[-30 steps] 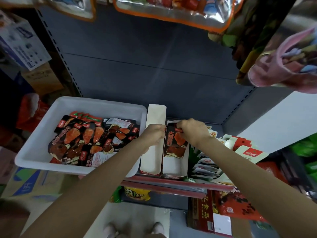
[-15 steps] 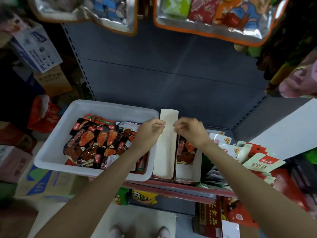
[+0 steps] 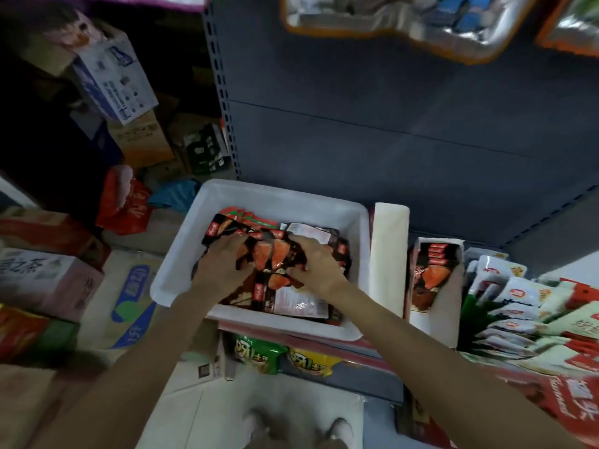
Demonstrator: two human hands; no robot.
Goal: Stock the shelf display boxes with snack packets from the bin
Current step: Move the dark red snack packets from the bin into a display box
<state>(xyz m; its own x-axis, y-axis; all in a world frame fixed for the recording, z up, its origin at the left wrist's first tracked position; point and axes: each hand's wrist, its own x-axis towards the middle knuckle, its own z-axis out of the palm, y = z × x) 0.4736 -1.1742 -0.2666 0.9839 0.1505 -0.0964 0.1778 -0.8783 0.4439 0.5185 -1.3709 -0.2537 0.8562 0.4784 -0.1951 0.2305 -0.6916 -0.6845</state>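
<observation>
A white bin (image 3: 181, 264) sits on the shelf and holds a heap of black-and-red snack packets (image 3: 270, 254). Both my hands are inside it. My left hand (image 3: 223, 267) lies on the left part of the heap, fingers curled onto the packets. My right hand (image 3: 316, 264) curls around the packets on the right part. To the right of the bin stands a narrow white display box (image 3: 389, 254) that looks bare inside. Beside that, a second display box (image 3: 453, 296) has a few of the same packets (image 3: 431, 273) in it.
White-and-red snack packs (image 3: 518, 296) fill the shelf to the right. Green and yellow bags (image 3: 259, 351) lie on the shelf below the bin. Cardboard cartons (image 3: 113, 79) and sacks (image 3: 129, 303) are stacked on the left. Foil bags (image 3: 405, 21) hang overhead.
Both hands have left the display boxes and moved left into the bin, onto the packet heap. The camera has swung left and down with them.
</observation>
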